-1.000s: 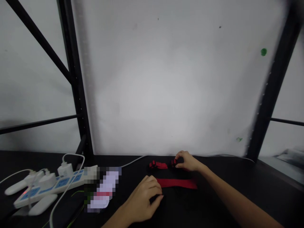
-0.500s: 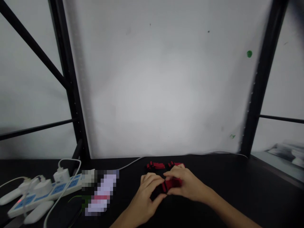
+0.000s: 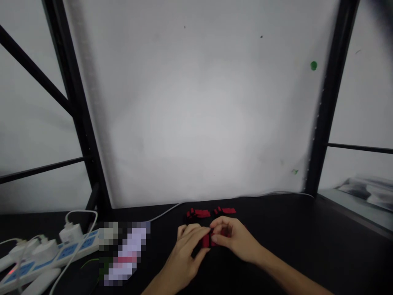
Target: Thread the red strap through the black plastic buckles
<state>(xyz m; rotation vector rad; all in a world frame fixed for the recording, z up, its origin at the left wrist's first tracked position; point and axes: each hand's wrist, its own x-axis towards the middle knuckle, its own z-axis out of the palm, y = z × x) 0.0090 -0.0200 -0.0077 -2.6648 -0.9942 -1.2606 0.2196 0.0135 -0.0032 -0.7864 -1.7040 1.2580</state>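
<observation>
Nearest the camera, the person's two forearms come in from 6 o'clock and meet over the dark surface (image 3: 307, 246). The left hand (image 3: 187, 250) and the right hand (image 3: 236, 241) are pressed close together, and a small red and black strap (image 3: 208, 241) sits between them. The left fingers (image 3: 196, 234) curl over its left end and the right fingers (image 3: 219, 229) pinch its right end from above, so both hands grasp the strap; only a short red part shows in the gap between the fingertips. Just beyond the hands, toward 12 o'clock, two more red pieces (image 3: 211, 212) lie flat on the surface, apart from the fingers. At 9 o'clock a white power strip (image 3: 46, 258) with plugged chargers lies near the surface's edge, and a blurred patch sits between it and the left hand. Farthest back, a white wall (image 3: 199, 110) stands behind black frame posts (image 3: 76, 114).
</observation>
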